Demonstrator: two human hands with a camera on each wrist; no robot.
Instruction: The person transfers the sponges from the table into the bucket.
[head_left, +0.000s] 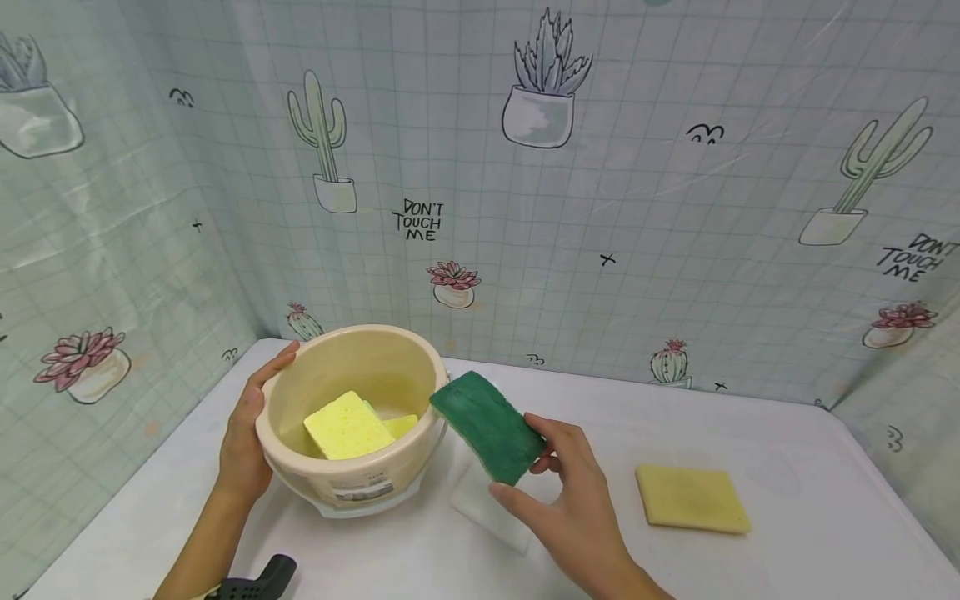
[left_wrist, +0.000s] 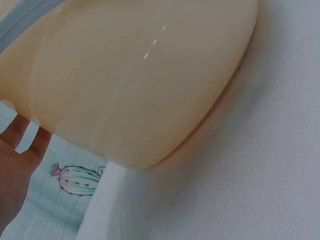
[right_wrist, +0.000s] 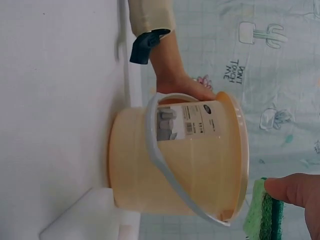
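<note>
A cream plastic bucket (head_left: 352, 342) stands at the left of the table with yellow sponges (head_left: 348, 427) inside. My left hand (head_left: 247, 425) rests against the bucket's left side, its fingers extended along the wall near the rim. In the left wrist view, fingers (left_wrist: 37, 145) touch the bucket's wall (left_wrist: 135, 80). To the right of the bucket, my right hand (head_left: 573, 492) pinches a scouring sponge (head_left: 491, 425) between thumb and fingers. Its dark green scouring face is up; a lighter green foam layer shows in the right wrist view. The sponge is raised close to the bucket's rim.
A yellow sponge (head_left: 693, 498) lies flat on the white table (head_left: 795, 467) at the right. Between bucket and right hand lies a white rectangular piece (head_left: 487, 508). The bucket's pale handle (right_wrist: 175, 182) hangs down its side. A cactus-printed curtain (head_left: 480, 167) rises behind the table.
</note>
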